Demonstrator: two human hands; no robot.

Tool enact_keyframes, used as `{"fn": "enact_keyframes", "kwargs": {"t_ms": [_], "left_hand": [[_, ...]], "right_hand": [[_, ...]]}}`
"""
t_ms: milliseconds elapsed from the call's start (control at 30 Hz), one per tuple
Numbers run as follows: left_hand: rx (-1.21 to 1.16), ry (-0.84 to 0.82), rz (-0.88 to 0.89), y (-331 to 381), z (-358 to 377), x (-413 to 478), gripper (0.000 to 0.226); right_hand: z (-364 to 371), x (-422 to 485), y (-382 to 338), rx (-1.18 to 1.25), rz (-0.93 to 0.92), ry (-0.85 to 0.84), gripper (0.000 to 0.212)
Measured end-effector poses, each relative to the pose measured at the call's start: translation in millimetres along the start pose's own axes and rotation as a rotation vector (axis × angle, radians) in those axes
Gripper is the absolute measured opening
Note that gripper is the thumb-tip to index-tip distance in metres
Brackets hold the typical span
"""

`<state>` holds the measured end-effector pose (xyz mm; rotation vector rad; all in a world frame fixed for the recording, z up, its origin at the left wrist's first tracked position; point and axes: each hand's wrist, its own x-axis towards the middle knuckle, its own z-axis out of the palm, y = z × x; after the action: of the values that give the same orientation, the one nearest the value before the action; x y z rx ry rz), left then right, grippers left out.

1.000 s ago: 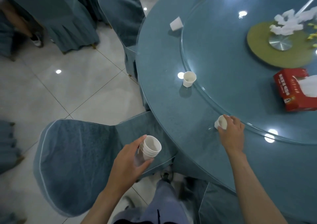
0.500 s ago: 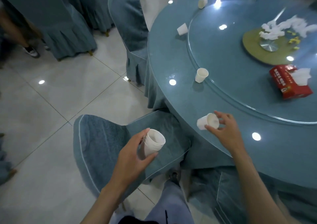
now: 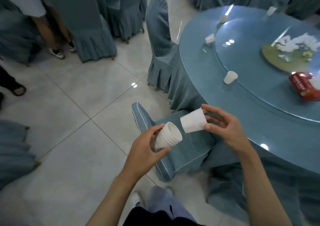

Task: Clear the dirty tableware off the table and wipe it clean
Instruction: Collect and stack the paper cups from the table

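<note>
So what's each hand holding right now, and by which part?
The left hand grips the stack of nested white paper cups round its side wall. The right hand pinches a single white paper cup at its rim end.

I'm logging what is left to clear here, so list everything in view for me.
stack of white paper cups: one, white, in the left hand
single white paper cup: one, white, sideways in the right hand, beside the stack
loose white paper cups: four, white, on the round blue-clothed table
red tissue box: one, red, on the glass turntable
crumpled white tissues: one heap, white, on the olive round mat
olive round mat: one, olive, turntable centre
blue-covered chairs: several, blue, around the table and behind
other people's legs: two people, upper left and left edge
left hand: one, grips the stack
right hand: one, pinches the single cup
</note>
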<state>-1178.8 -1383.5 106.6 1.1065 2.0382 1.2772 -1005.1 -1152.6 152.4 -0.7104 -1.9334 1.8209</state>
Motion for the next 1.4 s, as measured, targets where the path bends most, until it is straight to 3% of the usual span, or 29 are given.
{"fn": "enact_keyframes", "kwargs": {"t_ms": [267,567,867,1167,1400], "left_hand": [[0.010,0.109,-0.009,-19.5,-50.5,-10.7,0.071],[-0.004,0.025,-0.007,-44.5,-74.1,65.3,0.068],[0.052,-0.176,0.020,-65.9,-78.9,195.9,0.069],[0.089,-0.399,0.184,-68.1,-82.0,293.3,0.078],[-0.034,-0.483,0.129,-107.5,-120.8,377.1,0.069]], "right_hand": [[76.4,29.3,-11.4,-0.010,-0.001,-0.211,0.062],[102.3,105.0,14.6,-0.044,0.038,-0.275,0.063],[90.7,187.1,51.8,-0.014,0.114,-0.057,0.061],[82.6,224.0,47.7,0.023,0.149,0.177,0.054],[115.4,303.6,38.4,-0.033,0.211,0.248,0.054]]}}
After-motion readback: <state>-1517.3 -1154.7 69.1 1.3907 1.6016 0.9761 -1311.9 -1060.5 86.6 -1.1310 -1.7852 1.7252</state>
